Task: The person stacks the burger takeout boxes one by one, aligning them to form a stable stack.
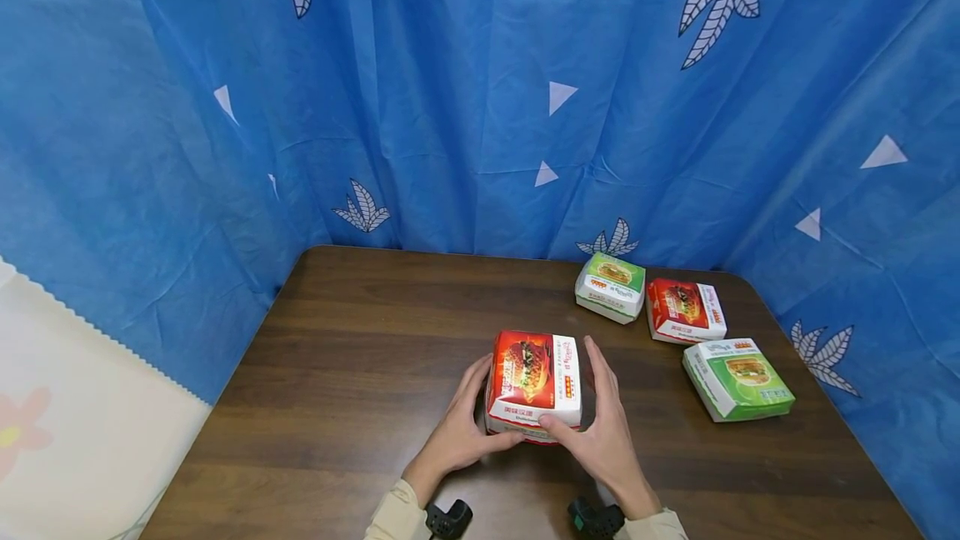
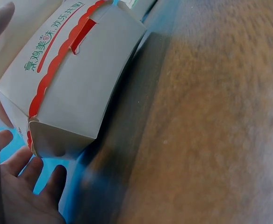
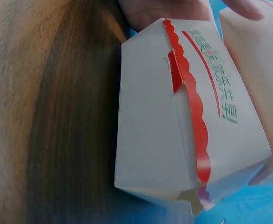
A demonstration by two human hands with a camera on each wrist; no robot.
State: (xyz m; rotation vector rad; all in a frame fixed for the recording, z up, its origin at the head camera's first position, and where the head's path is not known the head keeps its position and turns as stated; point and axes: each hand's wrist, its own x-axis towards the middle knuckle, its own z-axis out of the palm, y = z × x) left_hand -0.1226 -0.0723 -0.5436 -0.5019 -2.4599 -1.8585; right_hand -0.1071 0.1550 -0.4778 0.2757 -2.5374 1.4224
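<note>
A red-and-white burger box stands at the front middle of the table, between the two hands in the head view. The wrist views show it stacked on another burger box, whose white front has a red scalloped edge and a red tab. My left hand holds the upper box at its left side, thumb along the front. Its fingertips reach the lower box's corner in the left wrist view. My right hand holds the upper box from the right, thumb on its front edge and fingers spread along the side.
On the brown wooden table, a green burger box and a red one stand at the back right. Nearer, a larger green box lies at the right. A blue curtain hangs behind the table.
</note>
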